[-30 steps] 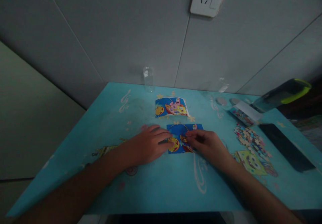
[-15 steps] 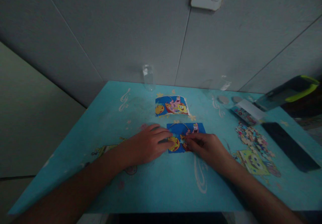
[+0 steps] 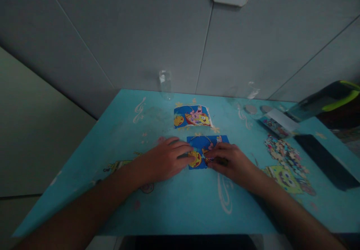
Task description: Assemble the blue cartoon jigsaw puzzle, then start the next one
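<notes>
A small jigsaw puzzle point(image 3: 197, 141) with a blue cartoon picture lies flat before me, a small light gap showing near its middle. My left hand point(image 3: 173, 156) rests at its left side, fingers spread and fingertips on the yellow figure. From the right, my right hand point(image 3: 227, 160) bends over the puzzle. Its thumb and fingers close on a red-and-yellow puzzle piece point(image 3: 207, 160) beside the gap, and they cover the puzzle's lower right. Just behind lies a picture sheet point(image 3: 192, 116) with the same scene, its edges slightly curled.
At the right lie a heap of loose puzzle pieces point(image 3: 285, 154), a dark flat slab point(image 3: 326, 162), a printed card point(image 3: 274, 126) and two round lids point(image 3: 251, 109). A clear container point(image 3: 165, 85) stands by the wall; a bottle with a green strap point(image 3: 323, 100) is farther right.
My right hand's fingers have shifted slightly and opened a little wider over the puzzle piece. My left hand stays in place. The view has tilted slightly.
</notes>
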`<state>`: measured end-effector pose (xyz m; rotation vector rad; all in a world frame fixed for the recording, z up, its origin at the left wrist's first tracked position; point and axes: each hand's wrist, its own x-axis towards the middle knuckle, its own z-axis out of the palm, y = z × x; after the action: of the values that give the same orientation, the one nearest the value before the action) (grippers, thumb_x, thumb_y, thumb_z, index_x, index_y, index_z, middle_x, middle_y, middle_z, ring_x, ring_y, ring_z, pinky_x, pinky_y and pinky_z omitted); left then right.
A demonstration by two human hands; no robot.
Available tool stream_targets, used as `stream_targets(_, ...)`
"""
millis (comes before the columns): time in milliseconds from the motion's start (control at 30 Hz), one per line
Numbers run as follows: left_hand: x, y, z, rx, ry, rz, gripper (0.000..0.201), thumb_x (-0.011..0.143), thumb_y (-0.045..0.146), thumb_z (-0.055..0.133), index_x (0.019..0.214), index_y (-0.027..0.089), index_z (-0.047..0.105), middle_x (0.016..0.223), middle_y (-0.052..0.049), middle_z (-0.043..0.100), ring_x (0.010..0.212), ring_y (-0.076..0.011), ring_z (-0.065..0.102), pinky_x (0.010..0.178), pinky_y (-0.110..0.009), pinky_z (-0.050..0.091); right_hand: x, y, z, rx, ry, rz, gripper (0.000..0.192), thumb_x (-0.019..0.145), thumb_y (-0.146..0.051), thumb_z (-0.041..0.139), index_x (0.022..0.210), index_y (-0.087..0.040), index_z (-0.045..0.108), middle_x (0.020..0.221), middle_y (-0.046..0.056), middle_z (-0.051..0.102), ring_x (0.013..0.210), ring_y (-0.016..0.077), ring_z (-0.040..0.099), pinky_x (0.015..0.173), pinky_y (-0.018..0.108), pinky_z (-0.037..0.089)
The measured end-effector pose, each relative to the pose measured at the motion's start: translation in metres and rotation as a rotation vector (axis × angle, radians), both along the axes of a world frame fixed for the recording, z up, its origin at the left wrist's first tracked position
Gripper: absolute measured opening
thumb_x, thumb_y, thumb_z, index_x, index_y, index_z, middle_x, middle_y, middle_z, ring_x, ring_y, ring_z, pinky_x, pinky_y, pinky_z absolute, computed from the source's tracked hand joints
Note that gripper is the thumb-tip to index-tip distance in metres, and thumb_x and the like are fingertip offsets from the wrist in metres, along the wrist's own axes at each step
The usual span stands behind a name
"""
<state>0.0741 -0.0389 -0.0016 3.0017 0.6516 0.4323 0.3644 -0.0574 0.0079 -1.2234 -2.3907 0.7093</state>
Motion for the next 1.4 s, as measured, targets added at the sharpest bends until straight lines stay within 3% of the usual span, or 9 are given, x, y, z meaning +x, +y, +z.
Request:
stream_targets(333,0.001,-0.001,0.001,0.0,-0.02,0.004,0.023,0.101,0.02,0.053,0.121,0.023,0.065,0.13,-0.007,0.065,0.12,-0.024,0.059,0.104,-0.044,0.041,-0.006,0.001,0.001,-0.015,0.023,-0.062,0.012,0.094,-0.029,0.068,0.101,-0.025,0.077,0.091,0.004,0.069,0.078,0.0169,0.064,0.072,0.03,0.052)
stream_targets(633,0.0,-0.001,0.0,0.004,-0.021,0.003,0.023,0.101,0.021,0.054,0.121,0.023,0.065,0.13,-0.007,0.065,0.12,-0.0242,0.059,0.103,-0.043,0.042,-0.005,0.0,0.0,-0.006,0.03,-0.042,0.016,0.095,-0.028,0.066,0.108,-0.025,0.075,0.095,0.004,0.069,0.083,0.0179,0.066,0.078,0.032,0.054)
stream_targets(800,0.0,-0.001,0.0,0.005,-0.018,0.003,0.023,0.101,0.021,0.054,0.121,0.022,0.065,0.128,-0.008,0.065,0.12,-0.0245,0.059,0.103,-0.044,0.042,-0.005,-0.001,0.002,0.026,0.056,0.048,0.022,0.098,-0.026,0.062,0.116,-0.028,0.075,0.105,0.006,0.07,0.095,0.0202,0.066,0.088,0.036,0.053)
stream_targets(1167,0.0,-0.001,-0.001,0.017,0.039,0.012,0.024,0.104,0.024,0.05,0.123,0.023,0.064,0.131,-0.007,0.064,0.121,-0.0253,0.058,0.104,-0.047,0.042,-0.005,-0.003,0.001,0.109,-0.091,0.115,0.023,0.101,-0.025,0.058,0.115,-0.027,0.075,0.105,0.006,0.069,0.095,0.02,0.064,0.087,0.038,0.049)
stream_targets(1400,0.0,-0.001,0.001,-0.002,0.044,0.003,0.027,0.104,0.023,0.049,0.127,0.024,0.063,0.133,-0.007,0.063,0.122,-0.0257,0.058,0.103,-0.047,0.043,-0.003,-0.007,0.01,0.141,-0.199,0.127,0.03,0.099,-0.023,0.058,0.125,-0.029,0.071,0.113,0.007,0.067,0.104,0.0235,0.062,0.093,0.043,0.046)
